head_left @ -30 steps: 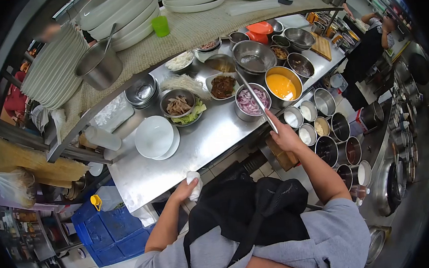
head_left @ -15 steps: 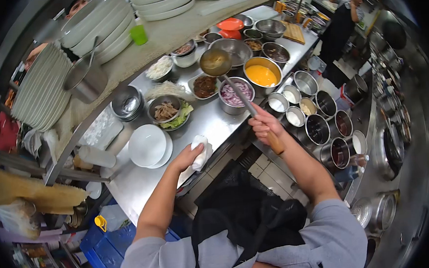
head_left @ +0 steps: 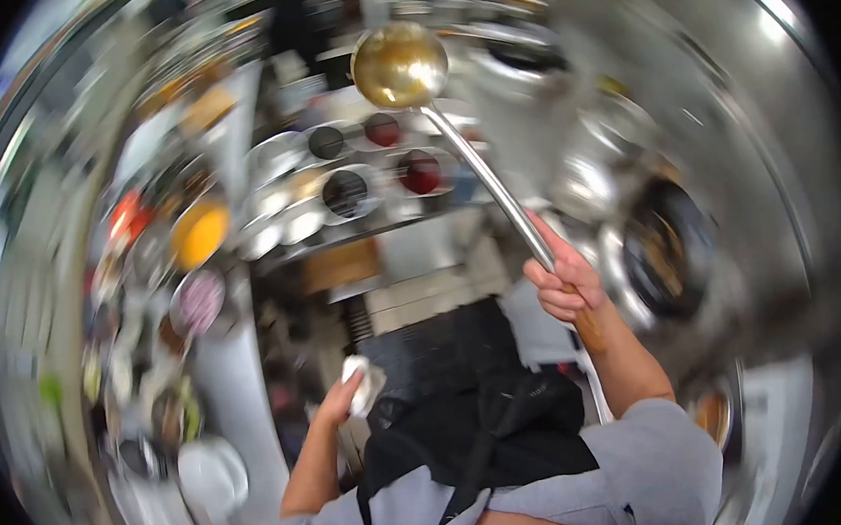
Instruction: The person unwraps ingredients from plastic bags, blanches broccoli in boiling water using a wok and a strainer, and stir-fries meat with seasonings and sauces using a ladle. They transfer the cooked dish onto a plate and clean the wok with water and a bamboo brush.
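Observation:
My right hand [head_left: 566, 274] is wrapped round the handle of a long metal ladle [head_left: 400, 66], near where the steel meets its wooden end. The ladle's bowl points away from me, high over the row of pots, and has a golden sheen inside. In my left hand [head_left: 337, 397], held low beside my apron, is a bunched white cloth [head_left: 364, 385]. To the right of my right hand, a dark wok [head_left: 671, 248] with something brownish in it sits on the stove.
Pots with dark red sauce [head_left: 419, 172] and dark contents [head_left: 345, 194] stand ahead. On the left counter [head_left: 232, 383] are a pot of yellow liquid [head_left: 200, 234], sliced purple onion [head_left: 199, 302] and white plates [head_left: 212, 477]. A black mat [head_left: 446, 344] lies on the floor.
My view has swung right, from the prep counter towards the stove. The ladle has come along in my right hand, and the cloth has stayed in my left.

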Demonstrator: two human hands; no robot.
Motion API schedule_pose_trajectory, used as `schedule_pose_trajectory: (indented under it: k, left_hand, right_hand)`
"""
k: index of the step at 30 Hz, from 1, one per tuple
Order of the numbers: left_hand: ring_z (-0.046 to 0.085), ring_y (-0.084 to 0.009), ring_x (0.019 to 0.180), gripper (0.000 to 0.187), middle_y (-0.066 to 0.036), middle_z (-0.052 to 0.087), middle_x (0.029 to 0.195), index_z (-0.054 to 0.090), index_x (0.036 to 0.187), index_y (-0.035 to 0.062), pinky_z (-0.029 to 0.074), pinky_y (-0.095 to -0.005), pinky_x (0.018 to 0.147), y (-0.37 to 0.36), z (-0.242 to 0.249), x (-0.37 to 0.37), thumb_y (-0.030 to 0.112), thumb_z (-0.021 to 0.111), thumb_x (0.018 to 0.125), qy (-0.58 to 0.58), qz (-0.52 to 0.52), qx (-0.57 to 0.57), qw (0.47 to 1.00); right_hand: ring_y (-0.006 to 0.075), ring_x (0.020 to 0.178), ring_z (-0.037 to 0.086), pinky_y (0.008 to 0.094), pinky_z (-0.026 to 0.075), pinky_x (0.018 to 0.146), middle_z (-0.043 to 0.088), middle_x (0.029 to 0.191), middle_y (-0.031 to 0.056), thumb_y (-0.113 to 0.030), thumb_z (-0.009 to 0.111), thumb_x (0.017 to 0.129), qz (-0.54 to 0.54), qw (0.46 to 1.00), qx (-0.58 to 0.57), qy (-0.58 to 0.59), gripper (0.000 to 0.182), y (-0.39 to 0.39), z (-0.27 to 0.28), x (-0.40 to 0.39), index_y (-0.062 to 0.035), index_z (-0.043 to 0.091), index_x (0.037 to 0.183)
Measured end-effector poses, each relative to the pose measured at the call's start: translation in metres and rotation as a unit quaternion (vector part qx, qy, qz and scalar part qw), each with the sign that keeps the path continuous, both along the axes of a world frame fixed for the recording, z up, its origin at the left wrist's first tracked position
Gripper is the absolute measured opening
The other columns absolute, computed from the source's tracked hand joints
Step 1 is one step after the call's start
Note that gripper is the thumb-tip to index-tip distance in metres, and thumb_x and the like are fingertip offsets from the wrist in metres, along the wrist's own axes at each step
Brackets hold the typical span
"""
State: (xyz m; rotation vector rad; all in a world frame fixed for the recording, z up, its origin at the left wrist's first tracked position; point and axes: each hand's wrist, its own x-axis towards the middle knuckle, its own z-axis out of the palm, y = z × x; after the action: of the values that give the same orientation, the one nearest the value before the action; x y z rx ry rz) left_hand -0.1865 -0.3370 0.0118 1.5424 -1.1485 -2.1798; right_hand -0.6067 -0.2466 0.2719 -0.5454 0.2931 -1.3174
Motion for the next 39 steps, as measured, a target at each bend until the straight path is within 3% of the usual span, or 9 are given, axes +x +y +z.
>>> schedule_pose_trajectory:
  k: [3,8,10,22,25,32,35,36,39]
  left_hand:
    - [0.062,-0.0143,0.071,0.053,-0.005,0.067,0.089,0.062,0.117,0.0022,0.049,-0.0298,0.062,0.015,-0.011,-0.068,0.050,0.058,0.094,-0.037,-0.132,-0.001,0.991]
    - [0.062,-0.0149,0.080,0.049,-0.004,0.065,0.094,0.057,0.123,0.0022,0.050,-0.0317,0.068,0.035,-0.009,-0.230,0.044,0.055,0.097,0.010,-0.289,-0.023,0.957]
    - [0.058,-0.0140,0.082,0.055,-0.007,0.065,0.096,0.059,0.119,-0.0001,0.048,-0.0297,0.072,0.026,-0.007,-0.296,0.049,0.053,0.096,0.024,-0.385,-0.115,0.916]
    - [0.057,-0.0280,0.112,0.090,-0.023,0.056,0.129,0.048,0.134,-0.0067,0.049,-0.0414,0.091,0.009,0.009,-0.645,0.072,0.034,0.093,0.036,-0.435,-0.135,0.889]
    - [0.063,-0.0254,0.089,0.088,-0.015,0.061,0.111,0.048,0.132,0.0009,0.056,-0.0380,0.055,0.060,0.021,-0.703,0.076,0.034,0.090,0.105,-0.491,-0.060,0.863]
    - [0.063,-0.0334,0.102,0.061,-0.028,0.060,0.114,0.041,0.121,-0.0113,0.053,-0.0396,0.082,0.153,-0.013,-0.758,0.027,0.069,0.084,0.114,-0.397,-0.039,0.910]
    - [0.063,-0.0211,0.086,0.049,-0.016,0.064,0.100,0.051,0.114,-0.0078,0.052,-0.0360,0.074,0.133,0.037,-0.745,0.030,0.067,0.088,0.076,-0.452,0.005,0.889]
    - [0.063,-0.0194,0.088,0.051,-0.014,0.064,0.101,0.052,0.115,-0.0068,0.052,-0.0350,0.077,0.115,0.056,-0.741,0.035,0.066,0.091,0.066,-0.496,0.032,0.865]
    - [0.060,-0.0149,0.088,0.052,-0.006,0.064,0.100,0.057,0.119,-0.0012,0.050,-0.0327,0.080,0.053,0.007,-0.738,0.046,0.056,0.098,0.221,-0.592,0.101,0.769]
  right_hand:
    - [0.0117,0.050,0.050,0.0292,0.046,0.045,0.051,0.082,0.0071,-0.010,0.060,0.092,-0.238,0.944,0.152,0.171,0.079,0.138,-0.039,-0.069,-0.0259,0.014,0.155]
    - [0.0229,0.054,0.059,0.0389,0.048,0.049,0.056,0.066,0.0105,-0.005,0.056,0.086,-0.414,0.577,0.506,0.489,0.063,0.330,-0.069,-0.130,-0.0194,0.034,0.144]
    - [0.0416,0.070,0.065,0.0531,0.050,0.064,0.066,0.078,0.0238,-0.006,0.055,0.083,-0.423,0.267,0.437,0.748,0.066,0.398,-0.130,-0.146,-0.0176,0.033,0.144]
    - [0.0407,0.121,0.054,0.0418,0.044,0.101,0.052,0.136,0.0237,-0.004,0.060,0.080,-0.476,0.354,0.525,0.610,0.082,0.353,-0.135,-0.195,-0.0164,0.025,0.153]
    - [0.0346,0.135,0.044,0.0366,0.035,0.109,0.045,0.144,0.0220,0.002,0.053,0.083,-0.505,0.396,0.435,0.631,0.080,0.269,-0.098,-0.290,-0.0127,0.021,0.154]
    - [0.0436,0.094,0.064,0.0496,0.052,0.080,0.060,0.111,0.0303,0.003,0.048,0.080,-0.136,0.201,0.544,0.803,0.076,0.114,-0.070,-0.562,-0.0098,0.024,0.152]
    - [0.0419,0.082,0.067,0.0489,0.055,0.069,0.063,0.102,0.0307,0.000,0.050,0.081,-0.265,0.555,0.601,0.510,0.074,0.081,-0.120,-0.659,-0.0074,0.026,0.151]
    - [0.0418,0.081,0.067,0.0485,0.055,0.068,0.063,0.101,0.0311,-0.002,0.051,0.081,-0.036,0.458,0.575,0.677,0.073,0.074,-0.150,-0.676,-0.0063,0.027,0.150]
    - [0.0426,0.095,0.066,0.0478,0.053,0.082,0.065,0.106,0.0306,-0.004,0.053,0.079,-0.171,0.280,0.588,0.739,0.077,0.057,-0.130,-0.587,-0.0066,0.025,0.151]
